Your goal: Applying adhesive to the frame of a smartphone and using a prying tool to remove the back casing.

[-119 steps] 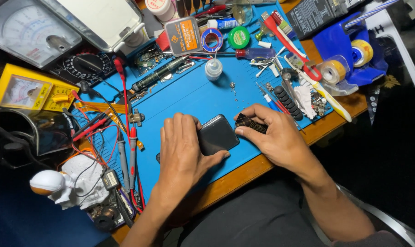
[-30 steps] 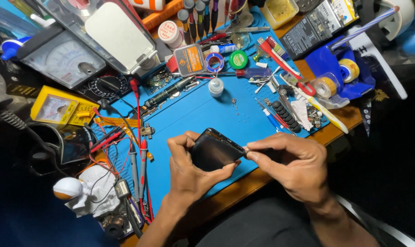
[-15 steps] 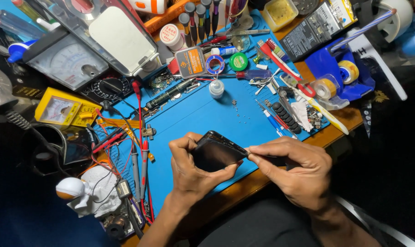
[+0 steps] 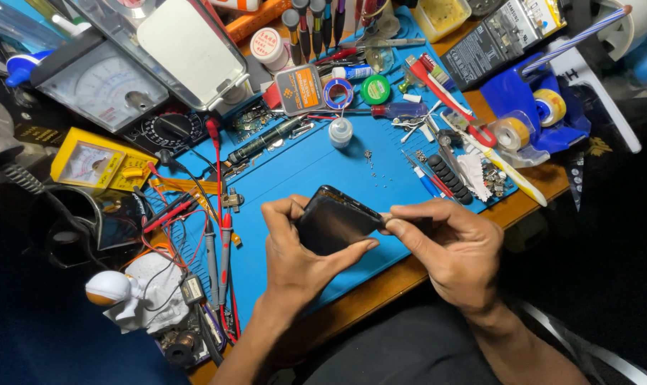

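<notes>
Dark phone (image 4: 335,227), raised above blue mat (image 4: 316,171): left hand (image 4: 302,260) clamps its body, right hand (image 4: 455,249) pinches its edge; best pried gently, loose screws (image 4: 371,160) beyond phone undisturbed.

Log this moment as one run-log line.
left hand: holds dark phone | right hand: pinches phone's edge | below: blue mat

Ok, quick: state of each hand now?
Left hand: closed around the dark phone.
Right hand: fingertips pinched at the phone's right edge.
</notes>
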